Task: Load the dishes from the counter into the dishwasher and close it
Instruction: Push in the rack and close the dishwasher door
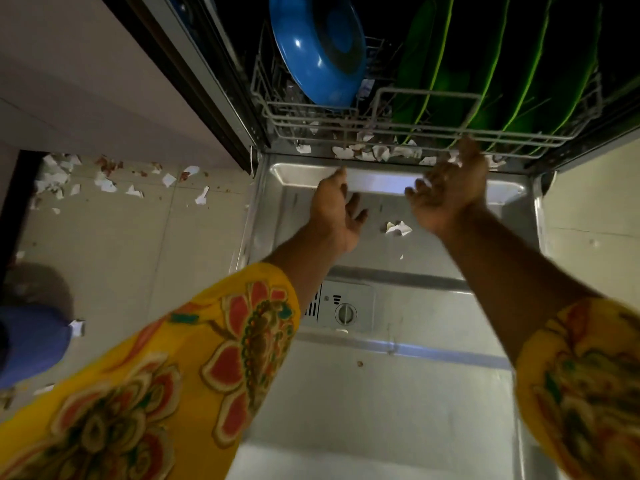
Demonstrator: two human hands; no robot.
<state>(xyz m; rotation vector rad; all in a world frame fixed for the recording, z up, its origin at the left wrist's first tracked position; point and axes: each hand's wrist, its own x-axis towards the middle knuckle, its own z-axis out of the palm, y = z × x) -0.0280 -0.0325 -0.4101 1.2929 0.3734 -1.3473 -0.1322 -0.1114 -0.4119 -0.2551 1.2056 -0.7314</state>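
hands (391,206) empty, rack (433,133) holding plates (485,74)

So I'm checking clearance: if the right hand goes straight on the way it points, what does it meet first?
Probably the front rail of the lower rack; the right hand already reaches its edge, before the green plates. Depth is unclear.

— Where is the head camera looking from?
— It is looking steeply down from above the open dishwasher door (398,393), close in, facing forward into the lower rack (381,129).
— Another view sharing this?
— No, only this one.
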